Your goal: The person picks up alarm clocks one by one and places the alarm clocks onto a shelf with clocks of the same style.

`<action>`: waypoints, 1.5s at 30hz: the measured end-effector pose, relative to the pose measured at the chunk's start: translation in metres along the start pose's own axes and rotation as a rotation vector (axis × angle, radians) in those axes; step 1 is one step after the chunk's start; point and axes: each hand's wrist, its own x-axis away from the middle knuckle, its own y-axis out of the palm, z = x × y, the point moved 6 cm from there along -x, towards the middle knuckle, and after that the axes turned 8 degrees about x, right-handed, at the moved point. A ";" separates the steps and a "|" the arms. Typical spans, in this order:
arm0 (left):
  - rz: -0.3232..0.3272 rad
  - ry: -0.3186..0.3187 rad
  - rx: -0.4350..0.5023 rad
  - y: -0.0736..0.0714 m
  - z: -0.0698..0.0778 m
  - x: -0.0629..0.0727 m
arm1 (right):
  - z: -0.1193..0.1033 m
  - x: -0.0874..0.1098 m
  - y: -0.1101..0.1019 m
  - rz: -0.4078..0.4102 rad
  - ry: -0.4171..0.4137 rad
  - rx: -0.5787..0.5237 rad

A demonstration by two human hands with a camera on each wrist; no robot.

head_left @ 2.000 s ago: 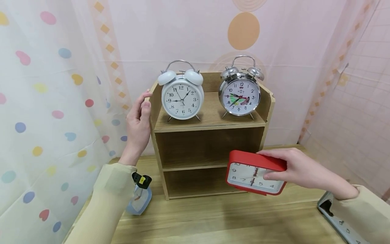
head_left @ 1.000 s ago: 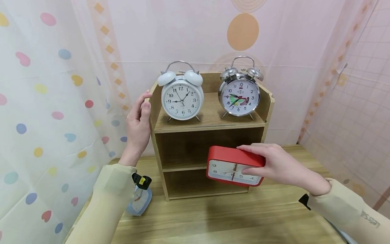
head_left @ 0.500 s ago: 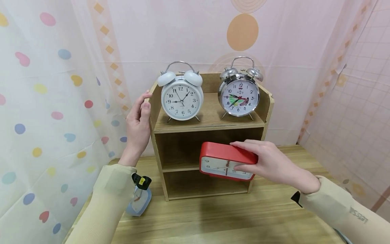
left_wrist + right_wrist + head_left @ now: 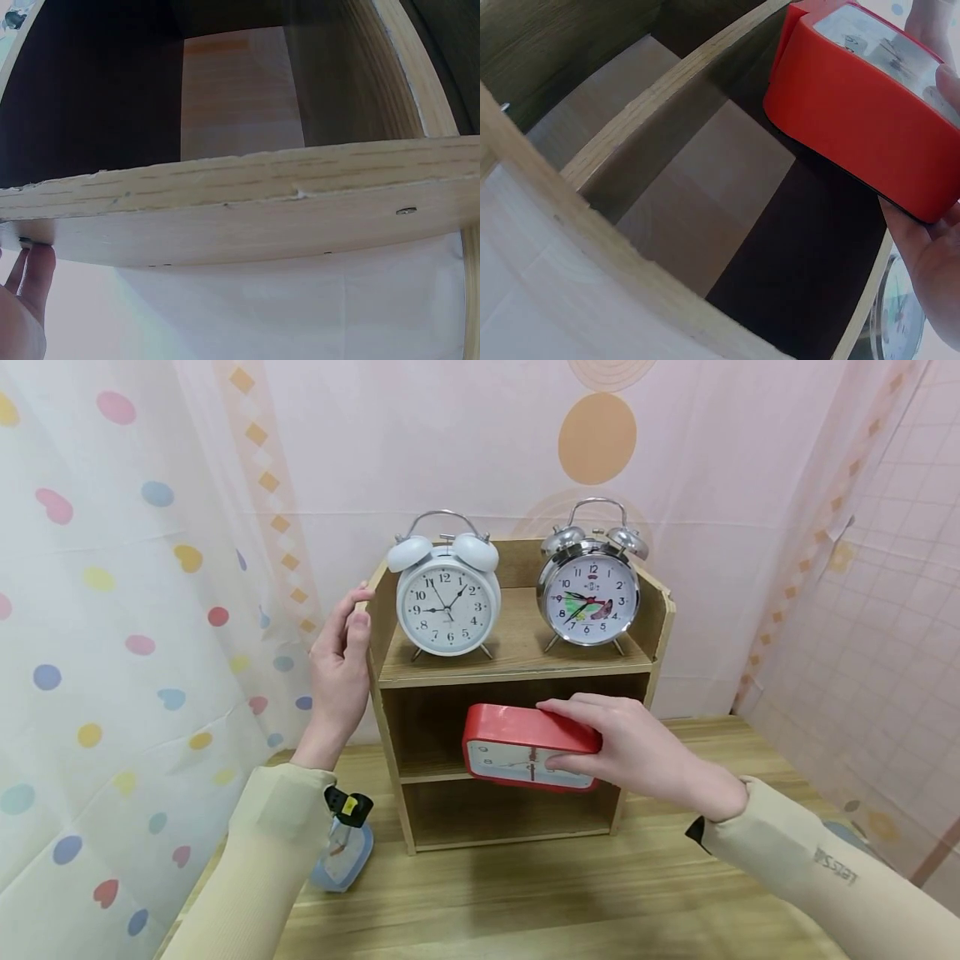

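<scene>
My right hand [image 4: 626,747] grips a red rectangular alarm clock [image 4: 534,723] by its right end, thumb over the white dial and fingers on top. The clock tilts back in front of the middle compartment, overlapping the shelf edge in the head view. In the right wrist view its red side [image 4: 862,127] is close to the compartment's opening. My left hand [image 4: 341,668] rests with fairly straight fingers against the left side panel of the small wooden shelf [image 4: 517,675]. The left wrist view shows fingers [image 4: 36,277] touching that panel's outer face.
On the top shelf stand a white twin-bell alarm clock [image 4: 448,610] and a silver twin-bell alarm clock [image 4: 589,593]. A light blue clock [image 4: 343,858] is on the wooden table [image 4: 480,910], partly behind the left wrist. Patterned curtains [image 4: 315,443] surround the table.
My right hand has carried the red clock leftward and slightly up, from the shelf's right side to in front of the middle compartment. The left hand has stayed on the side panel.
</scene>
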 end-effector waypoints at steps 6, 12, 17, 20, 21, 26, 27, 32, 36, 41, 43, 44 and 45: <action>-0.006 -0.003 0.006 0.000 0.001 0.001 | -0.005 -0.010 0.006 0.004 -0.020 -0.003; 0.006 0.007 0.009 0.000 0.001 -0.001 | -0.010 -0.021 0.014 -0.012 -0.031 0.011; 0.006 0.009 0.016 -0.001 0.001 -0.002 | -0.014 -0.029 0.019 -0.017 -0.042 0.021; 0.005 0.008 0.011 -0.001 0.001 -0.001 | -0.015 -0.034 0.022 -0.018 -0.044 0.024; 0.004 0.006 0.010 -0.001 0.001 -0.001 | -0.016 -0.036 0.022 -0.018 -0.046 0.027; -0.003 -0.006 -0.002 -0.001 0.001 0.000 | -0.016 -0.041 0.027 -0.028 -0.041 0.034; -0.005 -0.007 -0.002 0.000 0.001 0.000 | -0.017 -0.042 0.028 -0.029 -0.041 0.036; -0.007 -0.005 -0.007 0.000 0.002 0.002 | -0.018 -0.046 0.033 -0.028 -0.047 0.048; -0.009 -0.005 -0.007 0.000 0.002 0.001 | -0.018 -0.048 0.036 -0.025 -0.054 0.054; -0.013 -0.012 -0.017 0.000 0.001 0.001 | -0.017 -0.050 0.039 -0.029 -0.047 0.047; -0.013 -0.015 -0.021 0.000 0.001 0.001 | -0.016 -0.050 0.040 -0.035 -0.039 0.042; -0.012 -0.017 -0.023 0.000 0.001 0.001 | -0.016 -0.050 0.041 -0.037 -0.036 0.040; -0.010 -0.019 -0.028 -0.001 0.001 0.001 | -0.016 -0.051 0.041 -0.035 -0.037 0.040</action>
